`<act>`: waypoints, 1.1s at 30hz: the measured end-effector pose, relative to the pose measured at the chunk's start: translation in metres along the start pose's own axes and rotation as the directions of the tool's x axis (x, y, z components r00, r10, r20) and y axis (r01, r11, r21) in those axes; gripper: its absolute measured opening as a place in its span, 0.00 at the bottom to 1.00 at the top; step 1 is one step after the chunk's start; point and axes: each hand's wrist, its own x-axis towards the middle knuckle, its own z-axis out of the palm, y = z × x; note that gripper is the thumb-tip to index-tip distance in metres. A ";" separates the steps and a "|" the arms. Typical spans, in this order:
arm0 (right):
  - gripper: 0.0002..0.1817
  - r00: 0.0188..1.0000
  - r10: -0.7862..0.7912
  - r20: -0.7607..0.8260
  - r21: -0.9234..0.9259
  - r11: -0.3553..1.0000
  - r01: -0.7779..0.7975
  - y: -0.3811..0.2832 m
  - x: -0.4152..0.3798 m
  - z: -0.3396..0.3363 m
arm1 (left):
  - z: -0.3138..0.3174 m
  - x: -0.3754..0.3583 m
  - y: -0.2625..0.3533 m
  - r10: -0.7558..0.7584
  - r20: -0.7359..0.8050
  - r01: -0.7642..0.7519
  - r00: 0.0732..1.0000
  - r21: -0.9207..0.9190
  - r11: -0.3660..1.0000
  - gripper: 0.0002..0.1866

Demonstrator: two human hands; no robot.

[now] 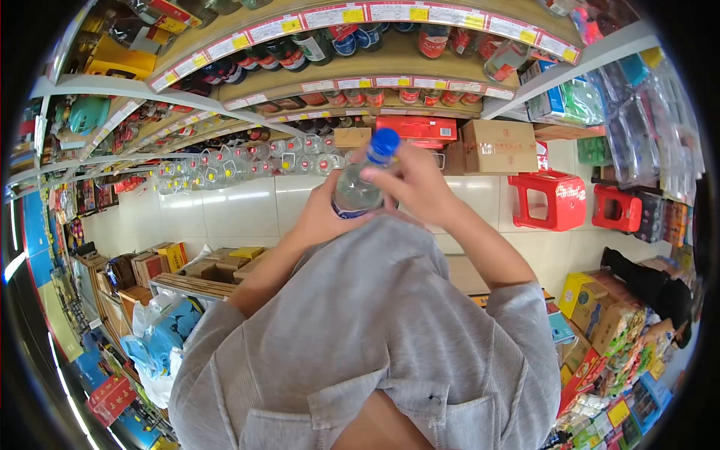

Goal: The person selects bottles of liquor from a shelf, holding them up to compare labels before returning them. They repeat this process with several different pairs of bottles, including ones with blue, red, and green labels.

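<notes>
A clear bottle (357, 190) with a blue cap (384, 141) is held in front of my chest, tilted with the cap pointing away from me. Part of a dark blue label shows near its base. My left hand (321, 213) is wrapped around the lower body of the bottle. Higher up, my right hand (417, 178) closes around the neck and shoulder from the right, thumb across the front just below the cap. Some fingers of both hands are hidden behind the bottle.
Shelves (435, 71) of bottles with price tags curve ahead. Large clear jugs (225, 166) line the floor, with a cardboard box (499, 146) to their right. Red stools (551, 201) stand at right. Behind me are cartons (596, 307) and plastic bags (166, 337).
</notes>
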 end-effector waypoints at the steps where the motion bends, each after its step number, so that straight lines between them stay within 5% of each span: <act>1: 0.19 0.999 0.049 0.005 0.186 0.981 -0.049 0.013 0.007 -0.003 | 0.009 -0.006 -0.015 -0.011 -0.018 0.008 1.000 -0.132 0.991 0.43; 2: 0.20 0.996 0.090 0.013 0.360 0.929 -0.088 0.027 0.019 -0.009 | 0.018 -0.007 -0.032 -0.017 -0.034 0.007 0.999 -0.260 0.966 0.43; 3: 0.22 0.988 0.045 -0.147 0.275 0.961 -0.003 0.046 0.038 -0.019 | 0.023 -0.005 -0.042 -0.022 -0.047 0.002 0.999 -0.383 0.924 0.43; 5: 0.20 0.862 -0.023 -0.506 -0.121 0.992 -0.045 0.089 0.075 -0.057 | 0.021 -0.007 -0.046 0.010 -0.033 -0.022 0.999 -0.374 0.927 0.44; 7: 0.27 0.629 -0.395 -0.670 -0.458 0.886 0.068 0.142 0.121 -0.100 | 0.021 -0.010 -0.043 0.029 -0.017 -0.033 0.999 -0.337 0.941 0.44; 10: 0.36 0.563 -0.559 -0.608 -0.674 0.739 0.006 0.141 0.161 -0.137 | 0.018 -0.014 -0.028 0.046 -0.005 -0.046 0.999 -0.242 0.969 0.43; 16: 0.41 0.510 -0.673 -0.536 -0.795 0.606 -0.036 0.148 0.208 -0.150 | 0.020 -0.025 -0.018 0.105 -0.106 -0.123 0.989 -0.184 0.975 0.38; 19: 0.39 0.646 -0.662 -0.381 -0.886 0.460 -0.051 0.173 0.235 -0.173 | 0.017 -0.030 -0.021 0.117 -0.148 -0.140 0.982 -0.160 0.977 0.37; 22: 0.35 0.641 -0.609 -0.466 -0.869 0.449 -0.206 0.179 0.234 -0.169 | 0.020 -0.032 -0.032 0.037 -0.137 -0.072 0.990 -0.262 0.962 0.37; 25: 0.33 0.470 -0.729 -0.497 -0.856 0.499 -0.131 0.149 0.205 -0.147 | 0.016 -0.031 -0.032 0.053 -0.135 -0.086 0.989 -0.254 0.963 0.37; 28: 0.38 0.577 -0.463 -0.673 -0.683 0.689 -0.243 0.136 0.167 -0.124 | 0.014 -0.031 -0.034 0.092 -0.151 -0.124 0.984 -0.221 0.967 0.38; 33: 0.38 0.618 -0.523 -0.587 -0.698 0.714 -0.058 0.156 0.140 -0.118 | 0.018 -0.029 -0.034 0.085 -0.153 -0.130 0.985 -0.315 0.940 0.39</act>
